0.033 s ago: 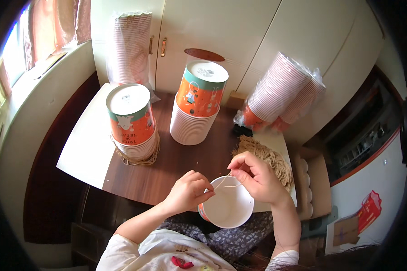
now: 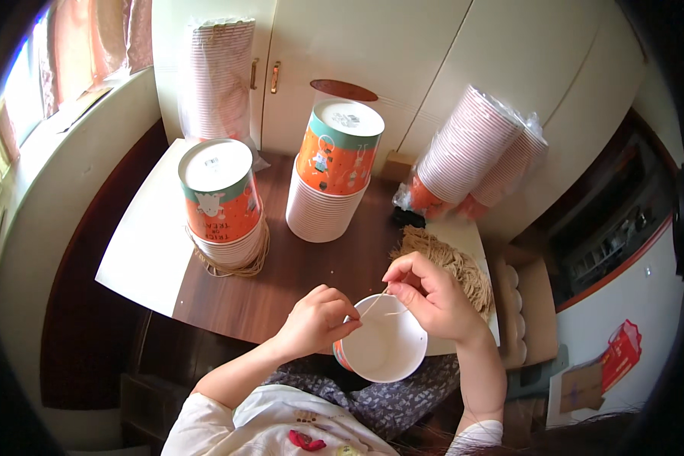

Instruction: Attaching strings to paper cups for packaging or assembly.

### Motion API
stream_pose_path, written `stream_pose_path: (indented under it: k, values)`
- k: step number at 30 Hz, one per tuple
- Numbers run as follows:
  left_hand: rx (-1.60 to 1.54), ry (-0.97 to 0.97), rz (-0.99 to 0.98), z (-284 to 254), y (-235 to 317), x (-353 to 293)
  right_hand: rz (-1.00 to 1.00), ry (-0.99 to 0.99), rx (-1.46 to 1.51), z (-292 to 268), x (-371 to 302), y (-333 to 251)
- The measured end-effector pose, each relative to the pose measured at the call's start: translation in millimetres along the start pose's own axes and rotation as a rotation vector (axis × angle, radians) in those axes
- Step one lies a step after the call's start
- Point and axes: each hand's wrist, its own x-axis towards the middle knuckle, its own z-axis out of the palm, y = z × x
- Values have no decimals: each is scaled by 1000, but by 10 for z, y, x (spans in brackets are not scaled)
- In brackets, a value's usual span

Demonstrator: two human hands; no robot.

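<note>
An open white paper bucket (image 2: 391, 351) with an orange outside stands upright over my lap at the table's near edge. My left hand (image 2: 318, 323) is closed at its left rim, thumb and fingers pinching a thin tan cord (image 2: 372, 305). The cord runs slantwise across the far rim to my right hand (image 2: 431, 298), whose thumb and forefinger pinch it there. A loose end of it seems to hang inside the bucket. Beside my right hand lies a thick bundle of tan cords (image 2: 456, 272), partly hidden by that hand.
Upside-down bucket stacks stand on the table (image 2: 296, 285): a left stack (image 2: 219, 197) with cord loops around its base, and a middle stack (image 2: 325, 209). Plastic-wrapped stacks stand behind, at left (image 2: 220, 83) and right (image 2: 471, 152). A cardboard box (image 2: 538, 304) sits right of the table.
</note>
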Motion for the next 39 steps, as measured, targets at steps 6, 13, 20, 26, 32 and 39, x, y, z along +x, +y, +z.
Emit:
stream_pose_path:
  k: [6,13,20,26,32,39]
  values:
    - [5,-71,-16,-77,-16,10,-39,36,0,62,54,-39]
    - [130,-147,-24,-124,19,2,-95,77,-60,127,54,-11]
    - [139,-187,-53,-126,28,11,-68,113,170,162,79,15]
    - [157,-209,-87,-56,-72,-64,-72,80,293,109,127,-152]
    - [106,-233,-171,29,-60,-107,-109,73,352,62,140,-143]
    - [73,-243,-272,141,-188,-234,-312,154,614,-26,140,-352]
